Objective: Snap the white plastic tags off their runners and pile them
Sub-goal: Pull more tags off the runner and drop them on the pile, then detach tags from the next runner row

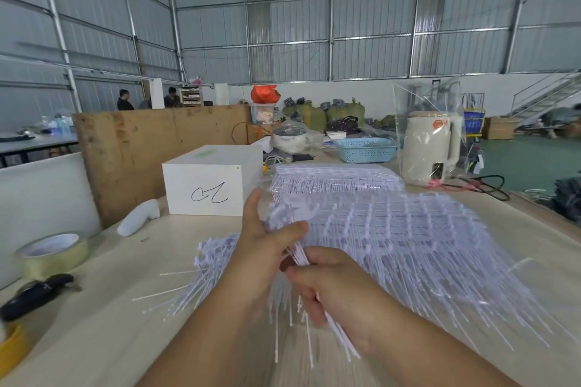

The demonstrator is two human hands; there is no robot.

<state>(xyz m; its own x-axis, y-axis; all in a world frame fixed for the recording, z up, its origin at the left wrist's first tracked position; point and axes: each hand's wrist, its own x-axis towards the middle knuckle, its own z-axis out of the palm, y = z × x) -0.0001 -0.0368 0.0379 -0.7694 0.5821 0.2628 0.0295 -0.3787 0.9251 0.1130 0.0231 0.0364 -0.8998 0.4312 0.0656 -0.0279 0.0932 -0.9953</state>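
Right hand (327, 286): mine, fingers curled round a bundle of thin white plastic tag stems (301, 258), gripping them low down, loose tails hanging past my wrist.

Left hand (267, 248): mine, thumb and fingers pinching the same bundle higher up, near the edge of the runner sheet; index finger raised behind it.

White plastic tags on runners, wide flat sheet (408, 229): lies on the desk just beyond both hands, its near corner lifted into my grip. Rows blurred, so I cannot count them.

Second stack of runner sheets (336, 179): behind the first, flat, untouched.

Pile of loose white tags (207, 264): on the desk left of my left hand, fanned out, a few stragglers apart from it.

Pale wooden desk (125, 324): carries all of the above.

White cardboard box with a black scrawl (210, 185): behind the pile.

Roll of clear tape (53, 253); black-handled tool (37, 292): left edge of the desk.

Blue plastic basket (364, 149); cream electric kettle in clear wrap (427, 148): far side.

Risks, as I judge them: twisting too many stems at once may bend tags instead of breaking them cleanly; a hard pull could drag the whole sheet toward me; stems slipping from my right hand would scatter away from the pile.
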